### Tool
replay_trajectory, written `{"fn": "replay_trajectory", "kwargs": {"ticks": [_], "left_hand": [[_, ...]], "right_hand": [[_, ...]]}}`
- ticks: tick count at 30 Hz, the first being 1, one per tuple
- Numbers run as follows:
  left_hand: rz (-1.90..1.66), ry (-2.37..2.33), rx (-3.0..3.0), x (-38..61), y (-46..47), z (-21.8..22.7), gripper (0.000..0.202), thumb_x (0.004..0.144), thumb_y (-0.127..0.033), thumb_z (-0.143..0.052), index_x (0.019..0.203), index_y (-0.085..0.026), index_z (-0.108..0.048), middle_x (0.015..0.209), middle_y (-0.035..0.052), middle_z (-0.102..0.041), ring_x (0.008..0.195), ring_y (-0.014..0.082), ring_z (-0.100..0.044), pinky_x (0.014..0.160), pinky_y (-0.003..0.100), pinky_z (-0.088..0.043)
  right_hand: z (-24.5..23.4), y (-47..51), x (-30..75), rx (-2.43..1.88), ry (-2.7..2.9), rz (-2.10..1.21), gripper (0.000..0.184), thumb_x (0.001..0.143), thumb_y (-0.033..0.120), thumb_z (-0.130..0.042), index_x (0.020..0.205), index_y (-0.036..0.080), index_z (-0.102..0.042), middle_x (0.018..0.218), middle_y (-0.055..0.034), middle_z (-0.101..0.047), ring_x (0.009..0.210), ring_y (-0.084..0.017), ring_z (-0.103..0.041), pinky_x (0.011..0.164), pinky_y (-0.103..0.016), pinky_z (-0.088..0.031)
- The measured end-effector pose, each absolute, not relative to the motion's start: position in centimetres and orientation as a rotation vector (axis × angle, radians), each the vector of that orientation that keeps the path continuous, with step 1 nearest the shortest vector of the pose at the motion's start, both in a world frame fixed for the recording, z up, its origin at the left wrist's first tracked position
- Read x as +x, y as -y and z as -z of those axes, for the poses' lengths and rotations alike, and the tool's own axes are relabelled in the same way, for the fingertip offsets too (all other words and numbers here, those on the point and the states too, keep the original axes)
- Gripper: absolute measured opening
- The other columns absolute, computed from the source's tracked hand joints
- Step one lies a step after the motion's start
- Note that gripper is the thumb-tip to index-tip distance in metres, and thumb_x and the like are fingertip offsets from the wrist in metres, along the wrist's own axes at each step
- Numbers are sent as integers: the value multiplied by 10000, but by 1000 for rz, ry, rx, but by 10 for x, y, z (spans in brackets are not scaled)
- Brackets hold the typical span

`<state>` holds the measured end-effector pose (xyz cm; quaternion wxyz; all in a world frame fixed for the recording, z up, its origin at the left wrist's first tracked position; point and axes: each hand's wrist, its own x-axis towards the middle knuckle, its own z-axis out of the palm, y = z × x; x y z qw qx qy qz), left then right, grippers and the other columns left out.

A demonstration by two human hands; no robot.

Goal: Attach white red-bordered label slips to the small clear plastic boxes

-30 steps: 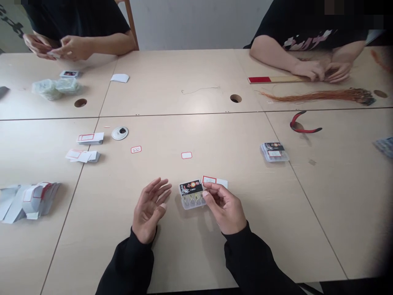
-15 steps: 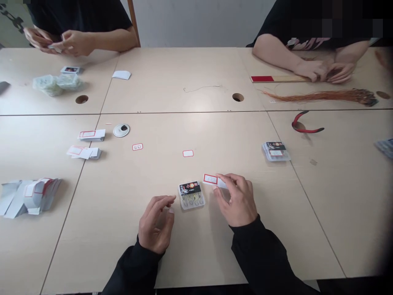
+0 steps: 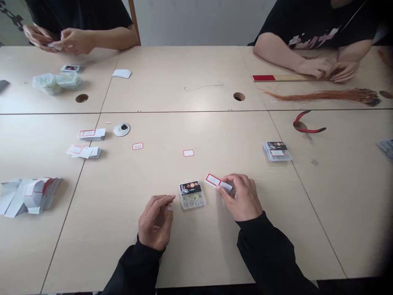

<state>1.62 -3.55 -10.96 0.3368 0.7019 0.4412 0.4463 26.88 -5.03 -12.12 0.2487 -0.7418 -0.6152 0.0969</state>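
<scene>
A small clear plastic box [image 3: 191,195] with a black printed label and hooks inside lies on the table between my hands. My right hand [image 3: 241,196] pinches a white strip with a red-bordered sticker [image 3: 217,182], lifted just right of the box. My left hand [image 3: 156,221] rests on the table left of the box, fingers curled with thumb against fingertips; what it holds, if anything, is too small to name.
Loose red-bordered stickers [image 3: 188,153] [image 3: 137,146] lie ahead. Sticker strips [image 3: 90,134] and a heap of backing papers [image 3: 29,194] sit at left, a round white cap [image 3: 121,129] nearby. More boxes [image 3: 276,150] at right. Two other people work across the table.
My right hand left the box, moved right and picked up the sticker strip, now tilted off the table. My left hand curled closed and settled lower beside the box.
</scene>
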Motion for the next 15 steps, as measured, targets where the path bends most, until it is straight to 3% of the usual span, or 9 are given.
{"fn": "replay_trajectory", "kwargs": {"ticks": [3,7,11,15], "left_hand": [[-1175,-1146,1794,17,36,110,330,799,5,-527,1063,-167,-624,908,60,-605,828,146,-585,687,253,-478],[-1187,-1174,1730,18,37,109,301,815,-15,-521,1045,-173,-634,902,55,-603,829,144,-578,689,256,-463],[-1201,-1185,1724,18,36,107,308,819,-21,-521,1055,-185,-632,892,47,-605,814,142,-568,680,267,-443],[-1171,-1148,1702,21,38,102,321,831,-37,-528,1089,-207,-615,896,42,-610,813,142,-560,683,269,-436]], "right_hand": [[118,50,264,-2057,1559,-432,149,777,311,-576,878,201,-569,821,-62,-642,759,-228,-571,702,-375,-441],[107,52,256,-2007,1396,-525,252,828,324,-511,1036,203,-589,839,-48,-646,753,-201,-579,687,-335,-461],[89,55,251,-1906,1406,-628,227,865,378,-494,912,205,-633,854,-45,-636,712,-171,-537,695,-302,-450],[69,57,242,-1754,1332,-978,289,873,433,-493,921,187,-638,719,-9,-569,591,-128,-452,580,-256,-400]]}}
